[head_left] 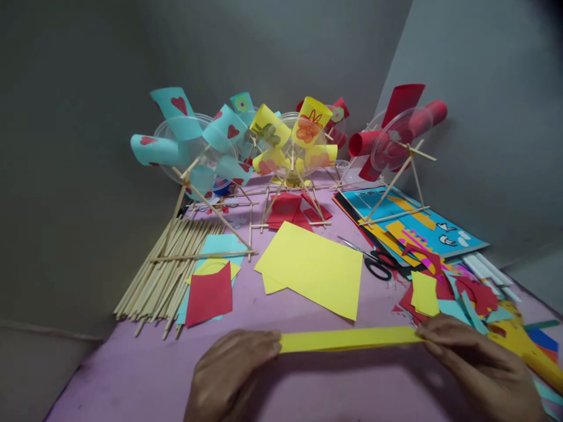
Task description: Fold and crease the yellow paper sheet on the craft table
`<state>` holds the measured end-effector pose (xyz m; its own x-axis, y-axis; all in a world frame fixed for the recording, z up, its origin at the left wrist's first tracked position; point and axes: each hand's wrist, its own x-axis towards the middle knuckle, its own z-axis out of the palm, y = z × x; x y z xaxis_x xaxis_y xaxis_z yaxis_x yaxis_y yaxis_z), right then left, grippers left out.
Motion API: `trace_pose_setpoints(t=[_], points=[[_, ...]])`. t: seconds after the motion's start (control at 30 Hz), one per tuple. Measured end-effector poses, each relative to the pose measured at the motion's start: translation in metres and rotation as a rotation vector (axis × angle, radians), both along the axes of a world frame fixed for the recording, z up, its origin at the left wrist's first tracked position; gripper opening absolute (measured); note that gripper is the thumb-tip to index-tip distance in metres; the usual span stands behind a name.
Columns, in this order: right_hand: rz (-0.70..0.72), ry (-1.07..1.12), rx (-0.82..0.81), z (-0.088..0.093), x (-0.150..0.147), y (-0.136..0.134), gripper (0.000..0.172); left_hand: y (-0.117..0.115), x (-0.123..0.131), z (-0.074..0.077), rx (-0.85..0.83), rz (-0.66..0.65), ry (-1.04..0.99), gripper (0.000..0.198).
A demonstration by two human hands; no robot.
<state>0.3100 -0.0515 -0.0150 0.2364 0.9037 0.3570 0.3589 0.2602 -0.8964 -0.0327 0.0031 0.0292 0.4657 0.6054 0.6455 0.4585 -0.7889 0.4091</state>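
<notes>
A long folded strip of yellow paper [352, 339] stretches level between my two hands, above the near part of the purple table [145, 375]. Its left end is pinched by my left hand [233, 372], its right end by my right hand [479, 360]. Just beyond the strip lie yellow paper sheets [314, 264], one overlapping another at an angle. Scissors [373, 261] with black handles rest to the right of those sheets. A red paper piece [210, 296] lies to the left, on top of blue and yellow pieces.
Wooden sticks [162, 269] are heaped at the left. Stick-framed paper wheels stand behind: a blue one [176, 117], a yellow one [292, 138] and a red one [398, 132]. At the right are coloured scraps [472, 293], a yellow tool [523, 340], white sticks [488, 272] and a blue printed sheet [457, 234].
</notes>
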Motion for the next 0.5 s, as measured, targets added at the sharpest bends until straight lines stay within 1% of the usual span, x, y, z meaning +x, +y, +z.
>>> trace_pose_setpoints(t=[0.1, 0.17, 0.27, 0.33, 0.37, 0.43, 0.5], points=[[0.058, -0.13, 0.159, 0.004, 0.0, -0.002, 0.022, -0.006, -0.002, -0.006, 0.106, 0.046, 0.041, 0.025], [0.035, -0.215, 0.228, 0.007, 0.001, -0.003, 0.028, -0.011, -0.001, -0.01, 0.146, 0.115, 0.012, 0.031], [0.013, -0.444, 0.335, 0.009, 0.008, -0.006, 0.028, -0.017, 0.001, -0.014, 0.189, 0.19, -0.009, 0.032], [0.051, -0.629, 0.402, 0.01, 0.013, -0.007, 0.028, -0.019, 0.0, -0.014, 0.193, 0.213, -0.004, 0.031], [0.055, -0.68, 0.416, 0.01, 0.013, -0.008, 0.029, -0.018, 0.0, -0.014, 0.185, 0.217, 0.004, 0.031], [0.01, -0.643, 0.391, 0.012, 0.009, -0.008, 0.03, -0.015, -0.003, -0.013, 0.136, 0.213, 0.026, 0.03], [-0.043, -0.495, 0.369, 0.015, -0.001, -0.006, 0.028, -0.01, -0.006, -0.012, 0.059, 0.17, 0.024, 0.024]])
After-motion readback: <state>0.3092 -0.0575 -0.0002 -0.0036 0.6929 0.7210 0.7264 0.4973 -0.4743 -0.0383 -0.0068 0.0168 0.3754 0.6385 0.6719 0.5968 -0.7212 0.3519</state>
